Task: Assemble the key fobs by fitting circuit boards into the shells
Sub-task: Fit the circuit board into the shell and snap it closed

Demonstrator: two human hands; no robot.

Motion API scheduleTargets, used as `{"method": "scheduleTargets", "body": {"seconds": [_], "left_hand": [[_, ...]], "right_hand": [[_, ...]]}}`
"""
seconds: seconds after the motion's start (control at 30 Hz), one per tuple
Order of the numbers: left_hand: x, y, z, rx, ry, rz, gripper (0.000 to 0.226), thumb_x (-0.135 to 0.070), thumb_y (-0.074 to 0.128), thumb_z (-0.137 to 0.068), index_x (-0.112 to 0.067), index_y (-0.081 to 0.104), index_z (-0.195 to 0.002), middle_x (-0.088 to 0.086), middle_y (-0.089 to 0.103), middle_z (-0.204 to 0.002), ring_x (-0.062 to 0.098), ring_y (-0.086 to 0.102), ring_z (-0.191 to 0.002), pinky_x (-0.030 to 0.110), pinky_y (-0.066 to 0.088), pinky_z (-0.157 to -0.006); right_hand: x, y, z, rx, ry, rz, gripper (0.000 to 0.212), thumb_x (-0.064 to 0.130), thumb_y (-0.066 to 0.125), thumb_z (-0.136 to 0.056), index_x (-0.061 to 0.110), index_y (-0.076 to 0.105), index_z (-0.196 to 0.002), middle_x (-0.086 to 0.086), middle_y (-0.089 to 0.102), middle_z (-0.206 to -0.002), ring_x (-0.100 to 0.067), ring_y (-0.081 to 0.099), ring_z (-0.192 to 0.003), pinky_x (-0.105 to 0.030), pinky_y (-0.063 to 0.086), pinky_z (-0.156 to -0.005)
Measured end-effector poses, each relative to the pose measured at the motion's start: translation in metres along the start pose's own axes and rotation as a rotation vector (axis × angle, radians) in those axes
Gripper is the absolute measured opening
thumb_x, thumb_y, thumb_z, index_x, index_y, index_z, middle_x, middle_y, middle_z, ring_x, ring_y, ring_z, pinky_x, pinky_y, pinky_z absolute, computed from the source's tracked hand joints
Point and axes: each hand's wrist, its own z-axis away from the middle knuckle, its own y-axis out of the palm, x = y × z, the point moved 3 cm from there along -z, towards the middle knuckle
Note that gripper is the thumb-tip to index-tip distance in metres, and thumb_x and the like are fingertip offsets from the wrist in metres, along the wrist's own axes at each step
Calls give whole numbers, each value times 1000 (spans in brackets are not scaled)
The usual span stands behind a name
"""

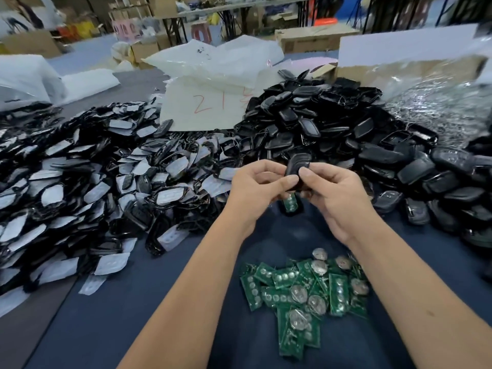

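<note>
From the head camera, both hands meet above the dark blue table [111,315]. The left hand [255,193] and right hand [335,198] pinch one black shell [295,166] between thumbs and fingertips, and a green circuit board [289,203] pokes out beneath it. A loose heap of circuit boards [300,294] lies near, between the forearms. Black shells [332,129] pile up to the right, and frames with white film [80,187] to the left.
</note>
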Motion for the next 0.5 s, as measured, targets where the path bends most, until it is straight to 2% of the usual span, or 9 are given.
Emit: {"method": "scheduleTargets", "body": {"seconds": [0.07,0.13,0.23,0.37,0.5], "left_hand": [[-2,-2,1,14,3,32,13,-5,78,-89,-17,78,-84,9,75,-82,16,73,-76,23,58,-69],[-2,-3,0,19,-1,63,9,-4,75,-91,-13,78,-88,12,76,-87,18,74,-81,22,58,-69],[1,-1,-1,25,-9,59,5,-6,74,-92,-8,78,-94,12,77,-88,19,75,-82,21,58,-68],[4,0,-2,32,-43,48,5,-9,71,-94,-9,77,-95,10,74,-89,15,65,-80,21,56,-72],[5,5,0,94,-117,122,9,-10,66,-98,-7,73,-92,8,72,-87,14,63,-75,19,55,-69]], "right_hand": [[-1,-1,-2,-26,9,-51,20,11,72,-92,21,84,-80,1,78,-85,-11,71,-81,-24,57,-72],[-2,-2,-3,-27,38,-114,8,16,76,-83,17,83,-81,-3,78,-88,-14,72,-83,-27,58,-76],[-4,-5,-4,-14,79,-197,12,12,74,-83,11,82,-92,-9,79,-97,-18,73,-90,-31,59,-84],[-4,-8,-5,-39,106,-251,20,-5,65,-93,4,74,-109,-11,80,-100,-17,76,-88,-26,60,-76],[-7,-9,-6,-98,105,-300,18,-6,67,-91,5,70,-106,-9,80,-90,-16,76,-79,-24,60,-71]]}}
